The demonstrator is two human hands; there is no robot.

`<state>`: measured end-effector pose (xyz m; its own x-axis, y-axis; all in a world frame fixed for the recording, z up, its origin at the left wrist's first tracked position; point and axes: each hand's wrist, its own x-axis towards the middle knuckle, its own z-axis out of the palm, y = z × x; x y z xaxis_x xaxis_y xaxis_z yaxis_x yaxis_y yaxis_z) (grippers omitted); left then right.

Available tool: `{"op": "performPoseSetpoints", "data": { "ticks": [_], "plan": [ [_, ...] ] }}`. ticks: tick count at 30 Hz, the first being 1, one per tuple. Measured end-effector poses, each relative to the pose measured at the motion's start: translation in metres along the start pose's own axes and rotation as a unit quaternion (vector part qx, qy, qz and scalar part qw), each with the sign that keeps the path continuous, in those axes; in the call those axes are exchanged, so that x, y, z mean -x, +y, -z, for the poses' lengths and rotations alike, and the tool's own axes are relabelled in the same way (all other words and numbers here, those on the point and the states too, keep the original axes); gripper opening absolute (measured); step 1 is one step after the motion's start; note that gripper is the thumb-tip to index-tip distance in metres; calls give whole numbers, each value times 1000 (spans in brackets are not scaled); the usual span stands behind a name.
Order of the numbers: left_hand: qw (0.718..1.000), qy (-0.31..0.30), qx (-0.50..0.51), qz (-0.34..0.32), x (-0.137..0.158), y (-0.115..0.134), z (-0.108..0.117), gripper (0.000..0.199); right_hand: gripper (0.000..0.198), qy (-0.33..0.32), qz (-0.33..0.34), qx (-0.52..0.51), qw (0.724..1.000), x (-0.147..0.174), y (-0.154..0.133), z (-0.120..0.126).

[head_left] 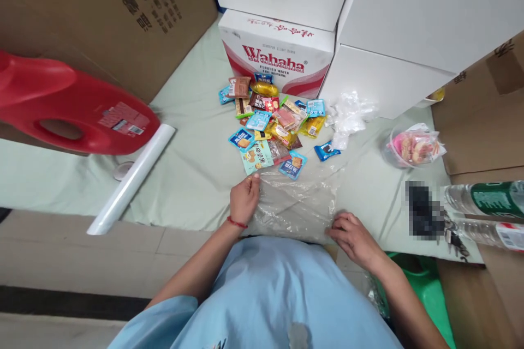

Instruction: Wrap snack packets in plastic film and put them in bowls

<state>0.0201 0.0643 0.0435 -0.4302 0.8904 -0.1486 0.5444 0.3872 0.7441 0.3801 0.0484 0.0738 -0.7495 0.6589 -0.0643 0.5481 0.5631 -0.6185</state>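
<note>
Directions are taken from the middle of the clear plastic bag (298, 204). At 10 o'clock, bare green tablecloth (196, 147) gives a hand passage between white roll (131, 180) and snack heap (285, 118), narrowing at 11 between brown carton (164, 60) and Wahaha carton (282, 57). A second passage runs toward 2 o'clock, stopped by the plastic tub (388, 154). Obstructions: snack heap, then Wahaha carton, at 12; crumpled plastic (347, 117) before white carton (387, 84) at 1; keys (452, 240) and water bottles (493, 198) near 3; red jug (85, 98) beyond the roll at 10.
</note>
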Motion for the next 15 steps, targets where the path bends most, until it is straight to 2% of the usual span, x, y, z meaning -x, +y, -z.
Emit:
{"op": "performPoseSetpoints", "data": {
  "ticks": [2,4,6,8,10,12,15],
  "plan": [
    [1000,-12,-3,-5,-2,1,-1,49,28,7,-16,-20,1000,7,-5,16],
    [1000,-26,-7,-12,-4,1,-2,50,28,45,-32,-38,998,3,-12,34],
    [999,-36,-18,-18,-3,2,-3,49,29,92,-31,-45,994,-14,-18,47],
    [998,-41,-48,-26,-2,4,-5,49,29,111,2,-37,993,-42,-23,48],
    [995,-43,-80,-32,1,5,-7,48,29,96,56,-17,994,-77,-28,33],
    [994,-46,-96,-36,5,4,-8,45,30,79,98,3,992,-111,-33,6],
    [995,-8,-88,-44,11,-1,-4,38,43,59,100,52,992,-146,-41,-39]
  ]
}}
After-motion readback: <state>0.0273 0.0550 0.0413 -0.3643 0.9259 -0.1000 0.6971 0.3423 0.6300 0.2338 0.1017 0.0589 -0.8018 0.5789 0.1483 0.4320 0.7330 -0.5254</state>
